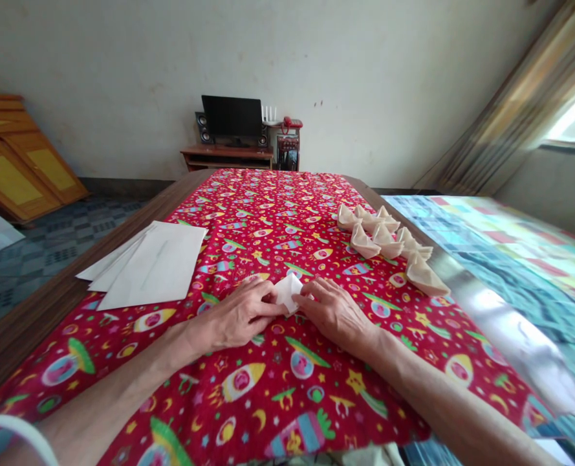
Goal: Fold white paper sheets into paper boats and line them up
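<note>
Between my two hands, just above the red patterned cloth (301,382), is a small piece of folded white paper (287,294) with a pointed top. My left hand (248,310) pinches its left side between thumb and fingers. On the right side, my right hand (333,314) grips it the same way, fingers curled. Parts of the paper are hidden behind the fingertips. To the right, several folded paper boat-like shapes (388,241) in cream stand grouped on the cloth. At the left lies a fanned stack of flat white paper sheets (158,265).
The cloth covers a dark wooden table (122,243). Beyond it, a monitor (232,118) with speakers stands on a low wooden desk (229,153). A yellow-brown cabinet (25,158) is at the left. A bed or low surface with a patterned cover (505,259) lies along the right.
</note>
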`<action>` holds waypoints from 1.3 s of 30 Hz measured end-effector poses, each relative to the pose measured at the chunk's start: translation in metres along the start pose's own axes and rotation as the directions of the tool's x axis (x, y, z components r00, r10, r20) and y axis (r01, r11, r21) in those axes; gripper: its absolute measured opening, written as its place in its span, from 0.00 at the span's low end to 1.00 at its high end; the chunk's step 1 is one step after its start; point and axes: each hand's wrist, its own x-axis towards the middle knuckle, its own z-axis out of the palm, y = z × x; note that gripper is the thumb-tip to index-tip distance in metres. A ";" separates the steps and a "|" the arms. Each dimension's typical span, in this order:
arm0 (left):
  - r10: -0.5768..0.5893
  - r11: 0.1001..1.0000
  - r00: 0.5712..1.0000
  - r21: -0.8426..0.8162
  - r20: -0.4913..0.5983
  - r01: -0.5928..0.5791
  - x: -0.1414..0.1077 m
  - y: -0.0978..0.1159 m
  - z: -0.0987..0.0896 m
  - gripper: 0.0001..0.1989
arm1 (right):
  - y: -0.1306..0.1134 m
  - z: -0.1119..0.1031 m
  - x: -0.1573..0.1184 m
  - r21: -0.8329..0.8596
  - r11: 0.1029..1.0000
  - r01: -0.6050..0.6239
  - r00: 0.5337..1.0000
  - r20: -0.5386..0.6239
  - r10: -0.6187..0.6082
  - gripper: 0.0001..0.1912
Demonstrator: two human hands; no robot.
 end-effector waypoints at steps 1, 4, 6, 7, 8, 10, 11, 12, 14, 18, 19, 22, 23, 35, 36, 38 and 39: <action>0.017 0.998 1.000 -0.058 0.000 -0.017 0.000 -0.002 -0.002 0.15 | 0.000 0.000 0.000 0.002 1.000 0.007 1.000 0.006 -0.007 0.12; 0.046 0.973 0.998 -0.227 -0.035 -0.052 0.000 -0.006 -0.008 0.14 | 0.001 0.000 -0.001 -0.003 1.000 0.021 1.000 0.022 -0.021 0.12; 0.004 0.961 0.993 -0.273 -0.119 -0.037 0.001 -0.007 -0.010 0.13 | 0.001 0.001 -0.001 -0.013 1.000 0.026 0.999 0.022 -0.026 0.12; -0.029 0.963 0.984 -0.267 -0.174 -0.019 0.001 -0.008 -0.010 0.13 | 0.001 0.002 -0.001 -0.017 0.999 0.028 0.999 0.021 -0.028 0.12; -0.055 0.969 0.973 -0.246 -0.224 -0.001 0.001 -0.009 -0.009 0.13 | 0.001 0.002 -0.001 -0.017 0.999 0.030 0.999 0.020 -0.029 0.12; -0.067 0.983 0.957 -0.181 -0.280 0.016 0.001 -0.011 -0.005 0.14 | 0.001 0.002 -0.001 -0.011 1.000 0.025 1.000 0.015 -0.024 0.12; -0.057 0.989 0.959 -0.146 -0.278 0.016 0.001 -0.011 -0.002 0.15 | 0.000 0.002 0.000 -0.006 1.000 0.021 1.000 0.009 -0.021 0.12; -0.044 0.993 0.964 -0.114 -0.264 0.014 0.001 -0.012 0.002 0.16 | 0.000 0.002 0.000 0.001 1.000 0.019 1.000 0.000 -0.019 0.12; -0.025 0.998 0.972 -0.061 -0.234 0.011 0.002 -0.013 0.008 0.15 | 0.000 0.002 0.000 0.018 1.000 0.013 1.000 -0.020 -0.012 0.11; 0.017 1.000 0.959 -0.018 -0.284 -0.023 0.005 -0.016 0.016 0.09 | -0.002 0.004 0.002 0.104 0.993 -0.049 0.997 -0.062 0.056 0.09; 0.022 0.999 0.951 -0.026 -0.309 -0.032 0.006 -0.017 0.018 0.08 | -0.003 0.005 0.002 0.141 0.987 -0.078 0.993 -0.072 0.089 0.09; -0.017 0.995 0.932 -0.098 -0.363 -0.020 0.007 -0.022 0.019 0.07 | -0.004 0.008 0.002 0.270 0.946 -0.181 0.976 -0.071 0.207 0.08; -0.037 0.992 0.928 -0.125 -0.370 -0.010 0.007 -0.023 0.019 0.07 | -0.005 0.008 0.002 0.307 0.927 -0.214 0.967 -0.063 0.245 0.07; -0.254 0.967 0.917 -0.064 -0.309 0.246 0.014 -0.017 0.019 0.08 | -0.002 0.009 0.007 0.259 0.880 -0.397 0.912 0.007 0.409 0.11; -0.263 0.964 0.915 -0.036 -0.306 0.265 0.016 -0.016 0.020 0.08 | -0.001 0.010 0.008 0.226 0.882 -0.413 0.907 0.010 0.422 0.12; -0.277 0.956 0.914 0.013 -0.298 0.294 0.018 -0.016 0.021 0.09 | 0.000 0.011 0.010 0.161 0.883 -0.441 0.895 0.015 0.445 0.12; -0.280 0.953 0.914 0.032 -0.292 0.302 0.018 -0.016 0.022 0.09 | 0.001 0.012 0.011 0.134 0.879 -0.457 0.888 0.015 0.459 0.13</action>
